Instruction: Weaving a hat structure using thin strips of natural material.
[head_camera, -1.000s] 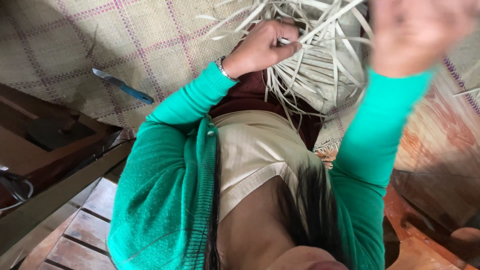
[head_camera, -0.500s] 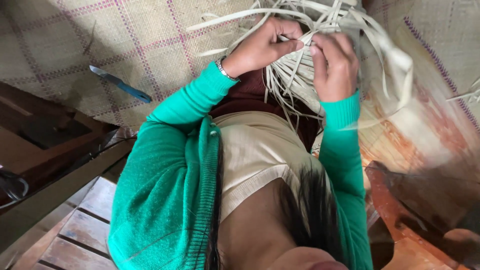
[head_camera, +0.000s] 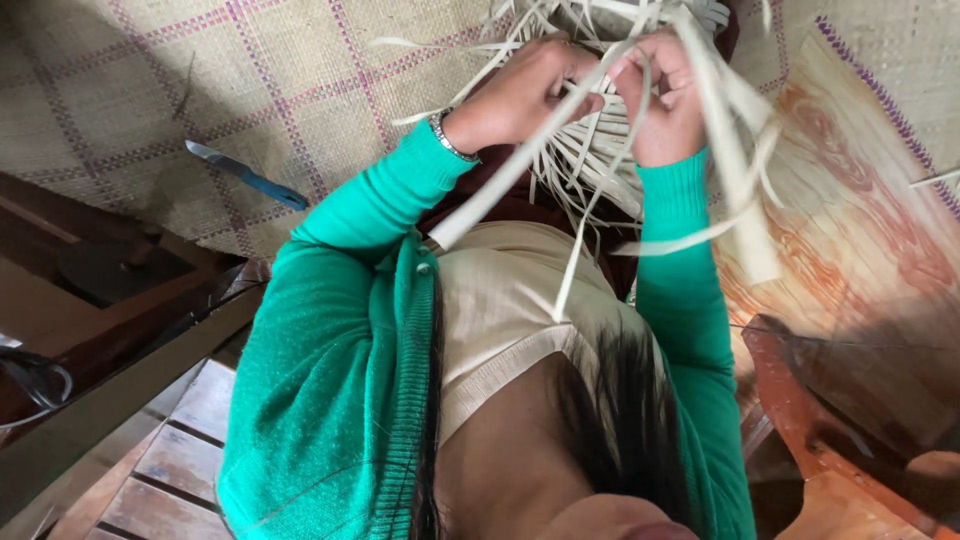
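Since half a second ago, moved closer together: right hand (head_camera: 665, 95) now almost touching left hand (head_camera: 525, 90), both a little lower in the view. Both hands closed on the pale strips (head_camera: 590, 160), fingers pinching thin flat pieces at the top middle of the view, above the lap. Strips cream-white, flat and narrow like ribbons, many of them, fanning out in all directions from the place between the hands. Some long ones hanging down across the beige top (head_camera: 500, 300), one broad strip running diagonally from the left hand toward the chest, others curving to the right over the orange patterned floor (head_camera: 850, 250). Ends loose and bent, some blurred. Underneath the hands, a denser part of crossed strips, partly hidden, so cannot tell its exact shape.

Silver bracelet (head_camera: 445, 135) on the left wrist, at the edge of the green sleeve (head_camera: 350, 300). Woven mat (head_camera: 200, 90) with pink lines lying behind on the floor. On the mat, well apart from the hands to the left, a knife with blue handle (head_camera: 245, 175).
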